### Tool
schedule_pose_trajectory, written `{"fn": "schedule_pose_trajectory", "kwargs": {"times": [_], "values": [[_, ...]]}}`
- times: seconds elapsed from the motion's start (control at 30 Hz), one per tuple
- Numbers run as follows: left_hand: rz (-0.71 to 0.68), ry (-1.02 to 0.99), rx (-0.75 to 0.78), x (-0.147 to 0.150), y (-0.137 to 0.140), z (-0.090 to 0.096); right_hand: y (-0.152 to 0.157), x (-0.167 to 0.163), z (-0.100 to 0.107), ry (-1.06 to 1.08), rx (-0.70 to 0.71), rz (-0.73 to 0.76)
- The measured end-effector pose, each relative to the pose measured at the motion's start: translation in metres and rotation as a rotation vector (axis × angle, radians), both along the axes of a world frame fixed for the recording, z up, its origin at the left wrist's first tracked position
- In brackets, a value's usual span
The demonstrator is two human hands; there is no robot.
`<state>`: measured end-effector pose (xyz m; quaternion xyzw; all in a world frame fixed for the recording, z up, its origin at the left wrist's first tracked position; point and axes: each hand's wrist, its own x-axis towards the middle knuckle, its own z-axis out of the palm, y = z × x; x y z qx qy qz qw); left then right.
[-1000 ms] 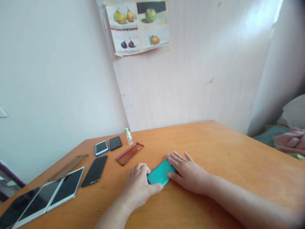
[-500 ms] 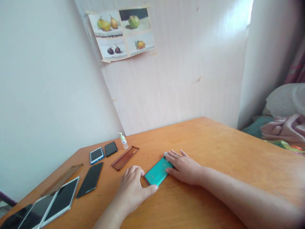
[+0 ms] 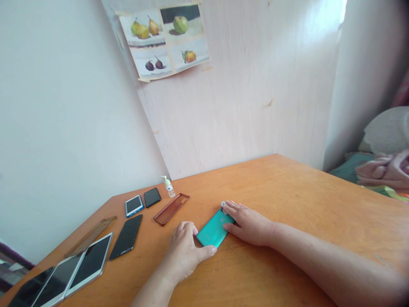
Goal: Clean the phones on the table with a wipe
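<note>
A teal phone (image 3: 212,231) lies back up on the wooden table, set at a slant. My left hand (image 3: 187,247) curves round its lower end, thumb at the near corner and fingers at the left corner. My right hand (image 3: 247,222) rests on the phone's upper end, fingers extended and pressed over a small white wipe (image 3: 223,205) whose edge shows at the top corner. Most of the wipe is hidden under the fingers. Nearby, to the left, lies a reddish-brown clear phone case (image 3: 171,209).
Left of my hands lie a black phone (image 3: 126,237), a blue-edged phone (image 3: 133,206), a dark phone (image 3: 152,197), a brownish clear case (image 3: 91,236) and white tablets (image 3: 91,264). A small pump bottle (image 3: 169,187) stands by the wall. Fruit pictures (image 3: 164,40) hang above the table (image 3: 303,196).
The view has shifted slightly, so the things on the table sit a little further right and higher. Both hands stay at the phone, with the right fingers drawn closer together.
</note>
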<state>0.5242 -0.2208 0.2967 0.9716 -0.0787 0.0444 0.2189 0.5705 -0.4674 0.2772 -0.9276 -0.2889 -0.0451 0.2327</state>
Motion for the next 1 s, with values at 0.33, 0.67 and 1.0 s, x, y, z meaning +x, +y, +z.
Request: {"fn": "schedule_pose_trajectory", "kwargs": {"times": [0.33,0.67,1.0], "values": [[-0.072,-0.043,-0.375,-0.001,-0.012,-0.008,0.004,-0.007,0.012,-0.126,0.008,-0.043],[-0.068,-0.236,-0.361,0.003,-0.017,-0.012,-0.002,-0.003,0.015,-0.204,0.060,-0.105],[-0.089,-0.274,-0.347,0.005,-0.019,-0.017,0.023,-0.034,0.016,-0.302,0.004,0.181]]}}
